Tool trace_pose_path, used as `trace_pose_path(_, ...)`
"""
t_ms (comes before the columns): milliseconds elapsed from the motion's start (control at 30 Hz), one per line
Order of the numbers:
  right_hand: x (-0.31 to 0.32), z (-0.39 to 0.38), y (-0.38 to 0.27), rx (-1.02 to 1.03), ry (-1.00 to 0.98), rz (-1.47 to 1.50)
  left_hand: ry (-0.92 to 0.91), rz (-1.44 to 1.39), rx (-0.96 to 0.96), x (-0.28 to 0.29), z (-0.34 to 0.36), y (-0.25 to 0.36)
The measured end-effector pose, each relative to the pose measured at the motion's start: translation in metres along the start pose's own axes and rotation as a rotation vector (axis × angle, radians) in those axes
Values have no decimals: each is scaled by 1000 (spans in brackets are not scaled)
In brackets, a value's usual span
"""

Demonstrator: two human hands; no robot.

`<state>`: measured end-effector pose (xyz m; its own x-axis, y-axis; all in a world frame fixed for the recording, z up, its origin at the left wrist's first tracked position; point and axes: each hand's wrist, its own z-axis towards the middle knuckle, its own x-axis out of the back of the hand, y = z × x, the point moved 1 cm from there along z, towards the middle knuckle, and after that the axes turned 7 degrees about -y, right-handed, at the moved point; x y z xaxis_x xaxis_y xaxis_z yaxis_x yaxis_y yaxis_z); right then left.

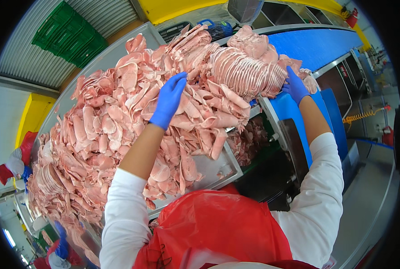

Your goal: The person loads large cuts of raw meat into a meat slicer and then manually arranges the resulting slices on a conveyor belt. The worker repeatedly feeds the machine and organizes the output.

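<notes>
A big heap of pink sliced meat (105,121) covers a steel table (218,168). My left hand (169,98), in a blue glove, lies flat on the slices near the middle of the heap, fingers spread. My right hand (294,85), also blue-gloved, presses against the edge of a fanned stack of slices (244,71) that rests at the end of a blue conveyor belt (312,45). Neither hand clearly grips a slice. I wear white sleeves and a red plastic apron (218,233).
More meat lies in a gap below the table edge (247,143). Green crates (69,36) are stacked at the upper left. Another person in red and white (16,163) stands at the far left. Steel machine frames run along the right.
</notes>
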<state>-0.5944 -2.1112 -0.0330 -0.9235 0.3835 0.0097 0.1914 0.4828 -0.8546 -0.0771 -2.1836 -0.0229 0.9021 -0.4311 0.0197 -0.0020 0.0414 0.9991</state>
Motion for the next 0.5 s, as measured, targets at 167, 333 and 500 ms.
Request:
trace_pose_path(167,-10,42,7,-90,-55,278,21,-237,193,-64,94,-26)
trace_pose_path(333,-13,53,19,-126,-138,436,-91,-123,612,-75,155,-48)
trace_pose_path(500,-25,51,7,-273,-206,502,-204,-57,784,-74,179,-61)
